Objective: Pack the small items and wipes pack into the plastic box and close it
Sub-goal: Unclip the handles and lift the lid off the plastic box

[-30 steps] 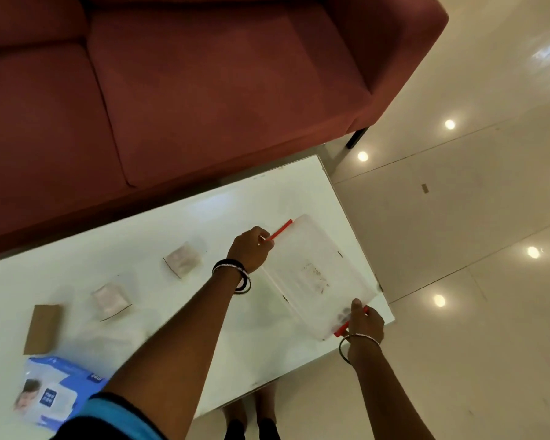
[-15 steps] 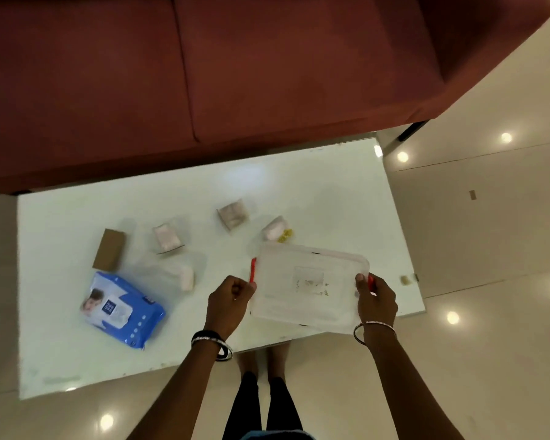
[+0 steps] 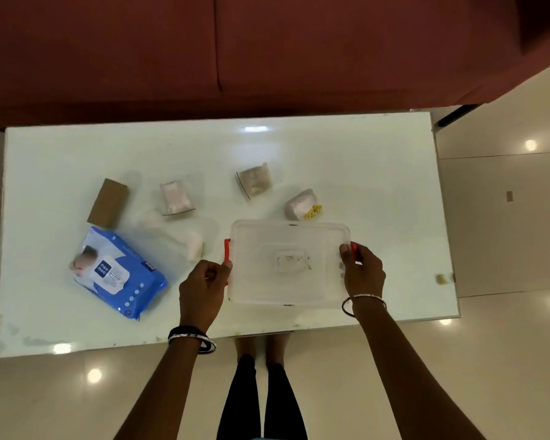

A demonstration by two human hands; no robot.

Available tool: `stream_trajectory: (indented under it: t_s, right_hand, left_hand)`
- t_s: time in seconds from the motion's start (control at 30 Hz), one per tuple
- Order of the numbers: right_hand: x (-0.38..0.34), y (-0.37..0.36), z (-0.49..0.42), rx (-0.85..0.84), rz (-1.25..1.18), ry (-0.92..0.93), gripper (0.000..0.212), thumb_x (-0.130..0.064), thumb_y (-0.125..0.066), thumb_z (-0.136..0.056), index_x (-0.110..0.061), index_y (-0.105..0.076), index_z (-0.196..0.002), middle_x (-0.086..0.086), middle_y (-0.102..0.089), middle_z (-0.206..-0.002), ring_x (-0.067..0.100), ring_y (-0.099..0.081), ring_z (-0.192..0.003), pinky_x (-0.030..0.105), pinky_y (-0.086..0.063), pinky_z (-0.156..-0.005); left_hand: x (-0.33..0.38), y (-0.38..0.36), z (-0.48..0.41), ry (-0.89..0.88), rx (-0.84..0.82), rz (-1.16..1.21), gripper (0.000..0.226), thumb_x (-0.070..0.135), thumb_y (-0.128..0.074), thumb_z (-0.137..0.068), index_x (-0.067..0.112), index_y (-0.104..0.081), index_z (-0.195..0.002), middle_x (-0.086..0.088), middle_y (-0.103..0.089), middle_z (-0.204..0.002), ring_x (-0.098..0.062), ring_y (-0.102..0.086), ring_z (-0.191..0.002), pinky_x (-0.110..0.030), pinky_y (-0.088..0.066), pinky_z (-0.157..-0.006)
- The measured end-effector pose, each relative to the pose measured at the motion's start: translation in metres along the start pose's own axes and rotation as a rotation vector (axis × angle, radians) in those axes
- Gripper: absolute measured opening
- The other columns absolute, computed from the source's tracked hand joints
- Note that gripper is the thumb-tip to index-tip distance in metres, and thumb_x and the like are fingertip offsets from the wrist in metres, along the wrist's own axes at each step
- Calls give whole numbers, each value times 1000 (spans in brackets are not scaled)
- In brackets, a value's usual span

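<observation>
Near the front edge of the white desk [image 3: 378, 173] sits the clear plastic box [image 3: 289, 265], lid on, with a red latch [image 3: 227, 250] on its left end. The left hand [image 3: 202, 290] is curled at that left end, fingers [image 3: 226, 268] pinched against the box edge just below the latch. The right hand [image 3: 362, 271] grips the right end, thumb on the lid and the other fingers wrapped over the red latch there. The blue wipes pack [image 3: 118, 273] lies flat on the desk well to the left of the box. Beyond it rests a brown cardboard piece [image 3: 108, 203]. Three small clear bags lie apart behind the box: one with pale contents [image 3: 175, 198], one greyish [image 3: 254, 181], and one beside a yellow bit [image 3: 302, 204] just behind the box's far edge. A small white item [image 3: 194, 246] sits between the wipes pack and the box.
</observation>
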State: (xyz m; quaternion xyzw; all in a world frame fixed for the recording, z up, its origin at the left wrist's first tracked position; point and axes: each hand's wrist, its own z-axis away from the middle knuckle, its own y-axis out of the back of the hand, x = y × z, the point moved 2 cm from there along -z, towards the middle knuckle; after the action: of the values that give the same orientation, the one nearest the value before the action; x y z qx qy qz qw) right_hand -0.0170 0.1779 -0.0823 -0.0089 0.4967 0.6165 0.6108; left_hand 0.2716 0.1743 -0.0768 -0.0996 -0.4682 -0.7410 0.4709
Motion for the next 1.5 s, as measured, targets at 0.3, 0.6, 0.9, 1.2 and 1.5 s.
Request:
stream_trajectory:
  t_s: [0.3,0.6,0.9,1.2,1.5]
  right_hand:
    - [-4,-7,10,240,241,214,40,-30,-61,-96,-7,-61,-129,14,-65,-121,33,-61,-110,43,-46,-98]
    - [-17,-95,81,14,436,724,48,-27,-50,-101,-6,-48,-145,12,-47,-153,28,-32,-150,50,-27,-122]
    - [5,-122,72,69,752,790,62,-42,-25,-105,-12,-17,-159,6,-13,-168,26,-6,-157,48,-10,-126]
    - [6,-124,72,70,752,799,62,-42,-22,-105,-12,-15,-159,6,-11,-168,26,-4,-157,49,-11,-126]
    - [-10,-81,68,60,121,719,34,-4,-56,-97,-4,-64,-130,12,-61,-140,26,-49,-140,42,-39,-116]
  left_hand:
    - [-5,-3,-4,-54,3,41,20,43,-60,-90,23,-60,-94,21,-66,-80,7,-64,-72,-14,-49,-67]
    - [-1,-4,-11,-173,102,6,31,37,-61,-91,16,-70,-112,5,-73,-96,0,-63,-80,-1,-43,-68]
    - [5,-10,-7,-272,233,-240,31,31,-54,-96,10,-73,-106,-8,-77,-90,-23,-71,-74,-23,-49,-74]
    - [-5,-12,-18,-54,209,-141,31,26,-44,-101,12,-66,-118,-4,-72,-105,-25,-68,-100,-33,-53,-89]
    - [6,-43,35,-367,-115,-699,89,51,-44,-94,23,17,-152,-5,29,-158,-25,15,-149,-46,-11,-122]
